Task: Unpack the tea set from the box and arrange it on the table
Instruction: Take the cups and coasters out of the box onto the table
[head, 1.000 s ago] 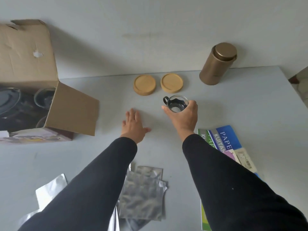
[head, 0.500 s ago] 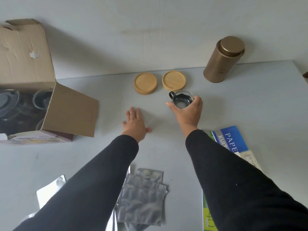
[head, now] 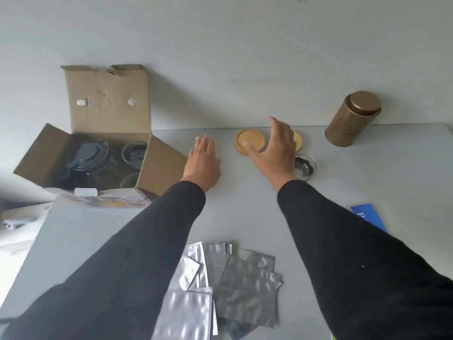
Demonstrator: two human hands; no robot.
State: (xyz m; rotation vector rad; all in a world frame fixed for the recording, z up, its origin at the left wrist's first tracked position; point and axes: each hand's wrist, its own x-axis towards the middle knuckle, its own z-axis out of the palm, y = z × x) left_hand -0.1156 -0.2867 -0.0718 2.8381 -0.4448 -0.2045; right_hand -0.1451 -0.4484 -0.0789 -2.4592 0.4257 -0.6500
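Observation:
A small glass cup [head: 306, 167] stands on the grey table [head: 367, 182], just right of my right wrist. My right hand [head: 275, 149] hovers open above the table, fingers spread, partly covering one of two round wooden coasters [head: 250, 142]; only an edge of the other coaster [head: 298, 141] shows. My left hand [head: 203, 160] is open, palm down, beside the open cardboard box [head: 107, 106]. Inside the box lie a glass teapot with a dark lid [head: 85, 158] and more glass cups [head: 133, 154].
A bronze tin canister [head: 350, 120] stands at the back right by the wall. Silver foil pouches [head: 220, 278] lie near the front edge between my arms. A blue booklet [head: 367, 215] peeks out beside my right sleeve. The table's left edge is close to the box.
My right hand has let go of the glass cup, which now stands on the table, and lifted open toward the left. The view has swung left, showing the box interior.

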